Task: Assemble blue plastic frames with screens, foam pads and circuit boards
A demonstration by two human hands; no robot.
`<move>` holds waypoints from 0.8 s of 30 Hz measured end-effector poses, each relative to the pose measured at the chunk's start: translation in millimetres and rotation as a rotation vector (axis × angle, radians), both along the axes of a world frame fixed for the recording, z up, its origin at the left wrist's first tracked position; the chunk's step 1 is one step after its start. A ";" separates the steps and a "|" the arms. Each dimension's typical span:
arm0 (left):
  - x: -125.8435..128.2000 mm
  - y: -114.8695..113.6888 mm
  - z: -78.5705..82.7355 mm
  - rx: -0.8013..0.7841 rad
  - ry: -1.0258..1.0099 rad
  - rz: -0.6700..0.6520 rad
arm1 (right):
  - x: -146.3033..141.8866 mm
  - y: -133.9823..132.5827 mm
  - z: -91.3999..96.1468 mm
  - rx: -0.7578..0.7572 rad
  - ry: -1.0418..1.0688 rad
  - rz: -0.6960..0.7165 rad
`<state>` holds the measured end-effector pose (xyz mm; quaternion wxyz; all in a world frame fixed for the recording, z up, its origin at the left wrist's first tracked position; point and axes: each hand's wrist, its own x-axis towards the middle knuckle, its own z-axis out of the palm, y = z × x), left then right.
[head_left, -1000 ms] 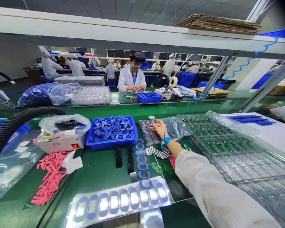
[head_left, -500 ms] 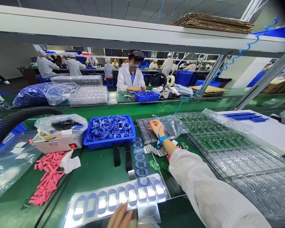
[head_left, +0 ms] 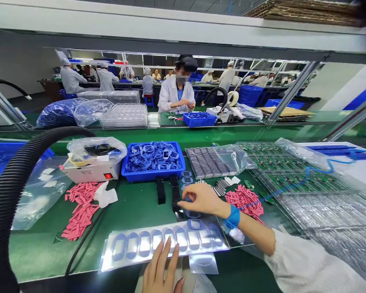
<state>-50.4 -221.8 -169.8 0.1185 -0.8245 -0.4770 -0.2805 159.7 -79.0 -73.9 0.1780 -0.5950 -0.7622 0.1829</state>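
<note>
My left hand (head_left: 161, 266) lies at the near edge of a shiny sheet (head_left: 110, 265) that carries a row of oval stickers with clear windows. Its fingers are stretched out and apart. My right hand (head_left: 203, 198), with a blue wrist strap (head_left: 232, 217), hangs above a column of blue oval frames (head_left: 187, 173). Its fingers are curled towards the thumb, and whatever they hold, if anything, is hidden. Close to its fingertips stands a strip of black pieces (head_left: 175, 191), beside another black strip (head_left: 161, 191). One blue oval frame (head_left: 195, 224) rests on the sheet's far edge.
A blue bin (head_left: 152, 175) of blue plastic parts stands behind. Pink strips lie in piles left (head_left: 81, 211) and right (head_left: 244, 201). Trays of circuit boards (head_left: 289, 179) fill the right side. A black hose (head_left: 6, 199) arches at left. A co-worker (head_left: 177, 91) sits opposite.
My right hand has come back from the tray of striped parts towards me and now hovers over the blue frames. My left hand shows more fully on the sheet. The view has shifted.
</note>
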 end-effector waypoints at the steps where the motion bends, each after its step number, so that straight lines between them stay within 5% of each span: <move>1: 0.1 0.1 0.7 -0.007 -0.009 -0.002 | -6.4 -8.4 1.8 -0.018 -0.032 0.018; 9: -1.3 0.9 4.8 -0.045 -0.012 -0.024 | -26.3 -17.7 -8.6 -0.182 -0.161 -0.068; 17: 1.0 0.4 10.5 -0.070 -0.074 -0.012 | -18.6 -15.3 -3.3 -0.210 0.145 -0.088; 20: -1.2 -1.7 12.9 -0.141 -0.199 -0.041 | -10.8 -25.0 8.5 -0.126 0.312 -0.091; 24: -5.5 -9.5 29.0 -0.321 -0.609 -0.059 | 0.0 -55.8 29.3 -0.043 0.456 -0.098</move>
